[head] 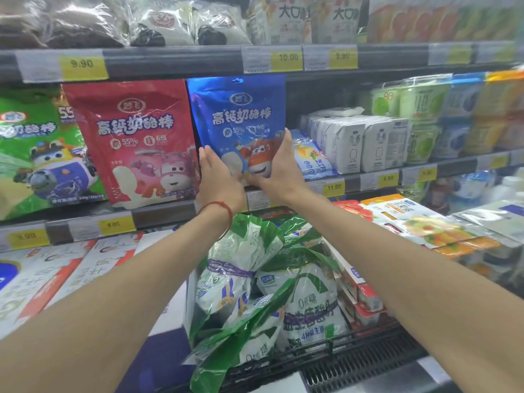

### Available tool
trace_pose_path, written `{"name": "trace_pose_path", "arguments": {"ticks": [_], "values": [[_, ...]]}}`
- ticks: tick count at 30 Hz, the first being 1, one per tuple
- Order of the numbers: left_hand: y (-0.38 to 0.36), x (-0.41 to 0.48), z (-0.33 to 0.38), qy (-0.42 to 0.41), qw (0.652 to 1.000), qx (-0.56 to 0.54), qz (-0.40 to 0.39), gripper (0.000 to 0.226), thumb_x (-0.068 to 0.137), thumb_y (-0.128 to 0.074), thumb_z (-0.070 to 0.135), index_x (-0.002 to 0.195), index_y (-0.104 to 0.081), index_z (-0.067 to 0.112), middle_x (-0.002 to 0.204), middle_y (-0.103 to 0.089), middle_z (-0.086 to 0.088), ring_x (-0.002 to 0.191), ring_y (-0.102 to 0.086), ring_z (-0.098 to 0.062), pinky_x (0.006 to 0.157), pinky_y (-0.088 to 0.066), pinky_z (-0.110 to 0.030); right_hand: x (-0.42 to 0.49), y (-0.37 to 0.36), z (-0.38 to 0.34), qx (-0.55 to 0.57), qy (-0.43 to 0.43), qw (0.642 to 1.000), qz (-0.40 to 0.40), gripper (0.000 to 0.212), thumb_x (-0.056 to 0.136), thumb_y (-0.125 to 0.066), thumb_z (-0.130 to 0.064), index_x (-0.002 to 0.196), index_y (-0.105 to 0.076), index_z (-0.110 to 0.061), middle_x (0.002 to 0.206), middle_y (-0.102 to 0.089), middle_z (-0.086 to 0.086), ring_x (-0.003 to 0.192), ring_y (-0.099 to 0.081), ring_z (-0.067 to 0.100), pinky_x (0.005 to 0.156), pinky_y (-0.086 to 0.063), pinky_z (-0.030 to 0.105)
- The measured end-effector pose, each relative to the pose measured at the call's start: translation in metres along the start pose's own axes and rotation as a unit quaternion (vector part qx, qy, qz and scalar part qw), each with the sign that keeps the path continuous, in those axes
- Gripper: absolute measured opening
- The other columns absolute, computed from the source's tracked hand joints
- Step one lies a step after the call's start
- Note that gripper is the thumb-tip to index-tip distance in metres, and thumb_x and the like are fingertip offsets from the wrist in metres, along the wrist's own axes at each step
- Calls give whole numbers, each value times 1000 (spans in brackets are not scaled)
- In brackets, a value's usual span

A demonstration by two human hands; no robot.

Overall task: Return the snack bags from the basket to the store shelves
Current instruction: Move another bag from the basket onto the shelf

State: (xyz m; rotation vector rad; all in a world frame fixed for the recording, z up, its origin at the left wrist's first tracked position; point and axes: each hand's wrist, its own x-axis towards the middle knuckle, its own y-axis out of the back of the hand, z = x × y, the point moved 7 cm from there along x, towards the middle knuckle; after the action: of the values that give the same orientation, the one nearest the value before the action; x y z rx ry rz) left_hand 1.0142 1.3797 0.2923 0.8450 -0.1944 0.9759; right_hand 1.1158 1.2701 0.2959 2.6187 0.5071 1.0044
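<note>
So the dark grey shelf [163, 215] with yellow price tags [334, 188] carries a green foil bag [37, 154], red foil bag [136, 143] and blue foil bag [241, 117] upright side by side, with white cartons [360, 143] further right.

Bright even store light, glare on blue bag [238, 120], blurred edges, wide-angle bending of shelf rails [175, 59]

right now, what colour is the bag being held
The bag is shiny blue; head view.
</note>
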Motion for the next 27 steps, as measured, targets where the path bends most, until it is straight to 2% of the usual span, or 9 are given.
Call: {"name": "trace_pose_path", "arguments": {"ticks": [5,10,13,16,18,20,22,24,27], "values": [[-6,1,2,14,997,73,-9,82,94,-52,14,155,3,12,165,6,3,142,-34,-31,101,-39,-49,6,-4,4,-74,-8,997,9,132,72,-91,-37,160,4,-14,160,-31,3,141,-42,25,108,-42,41],[-7,2,-1,-8,999,50,-2,86,94,-56,18,155,4,10,165,6,-1,143,-33,-32,100,-39,-49,6,0,8,-39,7,999,6,122,68,-94,-34,155,-11,-14,148,-45,2,130,-54,24,107,-47,48],[-7,0,-3,-12,1000,15,19,86,95,-54,18,155,8,7,165,6,-3,143,-33,-32,99,-41,-46,5,2,8,-12,-3,1000,-16,127,66,-96,-28,155,-7,-12,147,-45,6,131,-52,23,110,-46,45],[-8,-4,-5,-26,999,-31,21,87,97,-53,19,154,11,5,165,6,-4,149,-20,-24,111,-32,-35,6,6,12,39,-36,998,-37,138,65,-96,-19,158,6,-15,145,-46,3,131,-51,17,111,-45,28],[-7,-5,-5,-18,998,-65,2,87,97,-54,16,155,10,5,165,4,-4,151,-9,-19,113,-18,-24,7,11,15,72,-66,994,-51,135,69,-94,-15,158,7,-17,133,-51,-4,118,-56,7,90,-44,1],[-4,-13,-4,-8,995,-103,-10,85,95,-54,7,155,6,6,165,-1,-5,152,-6,-18,119,-10,-24,5,13,14,75,-60,994,-52,120,71,-92,-12,153,-4,-22,120,-57,-11,100,-61,-10,72,-40,-6],[3,-17,-2,31,990,-134,-2,80,94,-52,-1,156,-2,8,163,-10,-5,151,-10,-18,123,-12,-32,6,8,16,83,-80,991,-74,103,73,-89,-6,141,-15,-27,119,-63,-2,96,-64,-16,76,-46,0],[10,-27,3,66,986,-155,4,76,92,-49,-4,156,-10,10,161,-18,-5,149,-16,-16,122,-17,-33,0,5,18,113,-98,985,-81,94,73,-87,3,135,-20,-24,126,-64,11,107,-70,2,88,-55,18],[20,-34,11,126,974,-185,-12,76,90,-45,-9,156,-14,12,160,-25,-3,148,-22,-16,122,-21,-37,-1,9,12,95,-131,983,-85,90,70,-91,-4,128,-27,-30,121,-66,5,107,-71,10,89,-56,23]]}}
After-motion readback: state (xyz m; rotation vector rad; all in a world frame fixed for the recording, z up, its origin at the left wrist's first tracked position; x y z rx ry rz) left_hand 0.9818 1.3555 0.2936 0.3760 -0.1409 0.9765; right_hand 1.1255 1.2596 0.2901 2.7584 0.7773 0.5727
